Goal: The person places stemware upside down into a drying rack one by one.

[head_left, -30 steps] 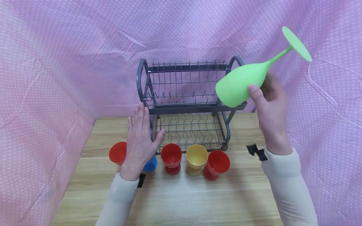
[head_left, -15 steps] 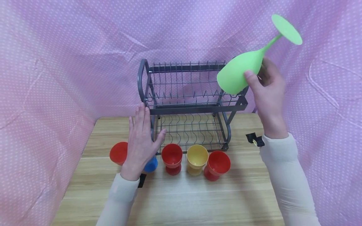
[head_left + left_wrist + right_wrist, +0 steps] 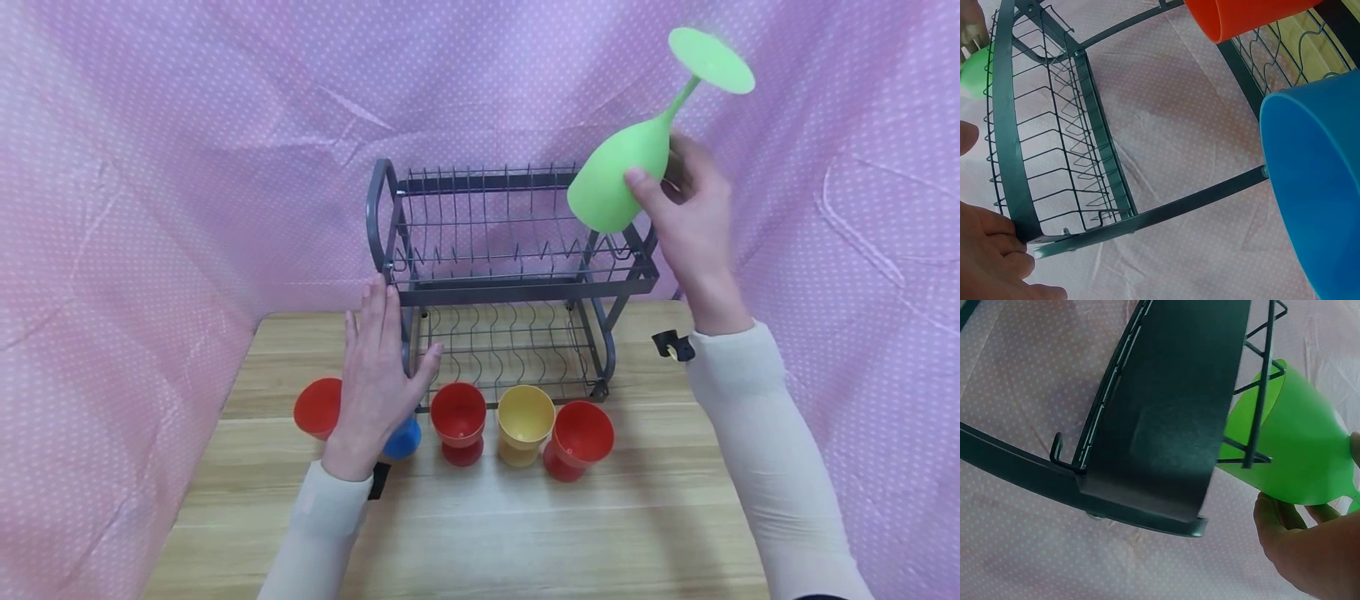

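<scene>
My right hand (image 3: pixel 693 221) holds a light green plastic wine glass (image 3: pixel 618 175) by its bowl, thumb on the near side. The glass is tilted upside down, its mouth facing down and left over the right end of the upper tier, its foot up and right. In the right wrist view the green bowl (image 3: pixel 1300 437) shows behind the rack's wire ends. My left hand (image 3: pixel 375 375) has straight fingers and touches the front left corner of the dark two-tier dish rack (image 3: pixel 517 292). In the left wrist view those fingers (image 3: pixel 997 244) lie against the rack's corner.
Before the rack stand a red goblet (image 3: pixel 457 412), a yellow goblet (image 3: pixel 525 414) and another red goblet (image 3: pixel 581 433). A blue goblet (image 3: pixel 403 439) and an orange-red goblet (image 3: pixel 317 408) are partly hidden by my left hand. Pink dotted cloth (image 3: pixel 480 75) surrounds the wooden table (image 3: pixel 480 533).
My right hand has moved up and left with the green wine glass, which has turned more upside down over the rack's right end. My left hand stays at the rack's corner.
</scene>
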Demonstrator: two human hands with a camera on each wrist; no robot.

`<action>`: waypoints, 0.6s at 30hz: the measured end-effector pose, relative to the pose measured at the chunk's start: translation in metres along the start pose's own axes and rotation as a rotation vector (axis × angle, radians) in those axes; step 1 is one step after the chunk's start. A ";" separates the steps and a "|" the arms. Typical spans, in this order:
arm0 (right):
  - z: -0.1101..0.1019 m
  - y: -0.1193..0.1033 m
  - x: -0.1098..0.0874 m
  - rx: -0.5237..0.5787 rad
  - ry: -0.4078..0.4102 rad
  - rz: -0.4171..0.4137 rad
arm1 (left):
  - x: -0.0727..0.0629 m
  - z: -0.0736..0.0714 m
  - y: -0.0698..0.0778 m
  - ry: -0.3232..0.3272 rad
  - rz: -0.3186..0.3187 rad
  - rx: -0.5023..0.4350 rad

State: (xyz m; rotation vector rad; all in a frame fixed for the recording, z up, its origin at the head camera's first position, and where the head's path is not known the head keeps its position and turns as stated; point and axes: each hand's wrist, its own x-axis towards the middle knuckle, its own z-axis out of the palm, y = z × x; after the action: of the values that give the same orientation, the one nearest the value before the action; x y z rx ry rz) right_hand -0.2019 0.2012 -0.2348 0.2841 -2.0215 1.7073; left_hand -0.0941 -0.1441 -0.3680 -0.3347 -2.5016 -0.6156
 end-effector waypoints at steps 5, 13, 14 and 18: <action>0.004 0.005 0.006 -0.012 -0.046 0.019 | -0.001 0.000 0.000 -0.002 -0.002 -0.009; 0.006 0.014 0.011 -0.047 -0.079 0.007 | 0.000 0.001 -0.001 0.015 0.014 -0.020; 0.007 0.015 0.012 -0.046 -0.086 0.006 | 0.000 0.001 -0.001 0.015 0.013 -0.023; 0.009 0.020 0.014 -0.050 -0.105 0.015 | 0.000 0.001 -0.001 0.016 0.011 -0.028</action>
State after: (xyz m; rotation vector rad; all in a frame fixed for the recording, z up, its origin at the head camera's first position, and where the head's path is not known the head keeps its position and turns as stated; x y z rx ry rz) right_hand -0.2257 0.1983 -0.2466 0.3496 -2.1439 1.6796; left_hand -0.0946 -0.1443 -0.3691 -0.3530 -2.4765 -0.6466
